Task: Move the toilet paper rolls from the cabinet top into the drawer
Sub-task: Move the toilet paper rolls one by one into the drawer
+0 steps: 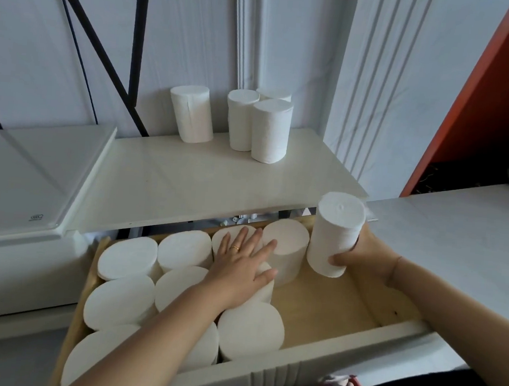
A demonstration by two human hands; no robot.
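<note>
1. We take the drawer [357,298] as our landmark: pulled open below the cabinet top [205,183], its left half packed with upright rolls [129,257], its right half bare wood.
2. Our right hand [361,256] is wrapped around one roll [335,232] at its lower side wall, fingers curled on the front. The roll stands nearly upright over the drawer's back right corner, just beside the last roll of the back row [285,250].
3. Our left hand [241,265] lies flat, fingers spread, on the tops of the rolls mid-drawer; it grips nothing, apparently steadying them.
4. Four rolls remain on the cabinet top, behind the drawer near the wall: one alone [192,113], three clustered [270,130] to its right.
5. Handling, as we judge it: light, soft, compressible paper with a grippy surface. A loose span around the mid-wall suits; a hard squeeze would dent it, and a loose outer sheet could snag.
6. Task well along; the held roll is not yet set down.
</note>
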